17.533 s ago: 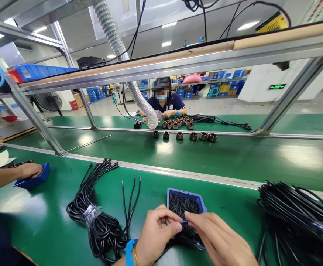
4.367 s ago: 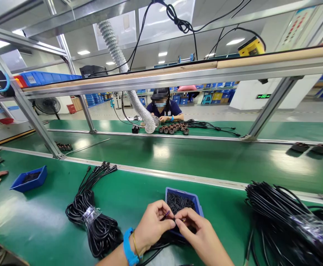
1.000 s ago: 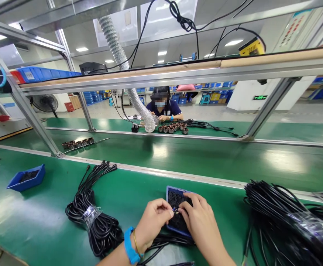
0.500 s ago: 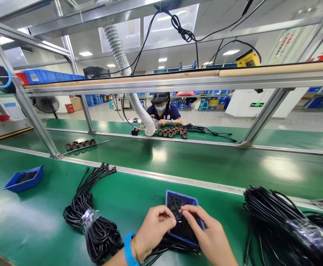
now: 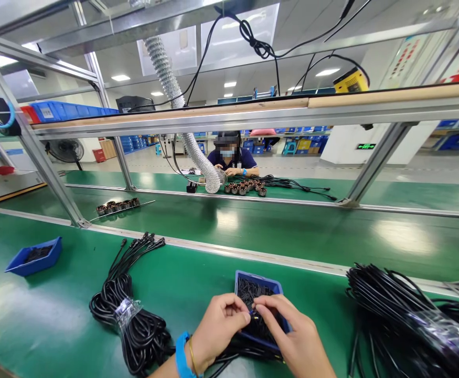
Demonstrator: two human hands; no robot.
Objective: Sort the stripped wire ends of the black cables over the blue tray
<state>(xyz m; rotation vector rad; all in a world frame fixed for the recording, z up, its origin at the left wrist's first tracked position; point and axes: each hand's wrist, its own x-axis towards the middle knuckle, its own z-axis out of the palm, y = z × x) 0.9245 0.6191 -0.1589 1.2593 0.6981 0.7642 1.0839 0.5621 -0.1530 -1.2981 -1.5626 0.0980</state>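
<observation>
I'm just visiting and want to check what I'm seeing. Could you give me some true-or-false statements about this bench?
1. The left hand and right hand meet over a blue tray, pinching a small part. True.
2. That tray holds red pieces. False: its pieces are black.
3. A blue band circles the left wrist. True.
4. The cable bundle beside the left hand is untied. False: clear wrap binds it.
5. Nobody sits opposite. False: a person sits across the belt.
</observation>
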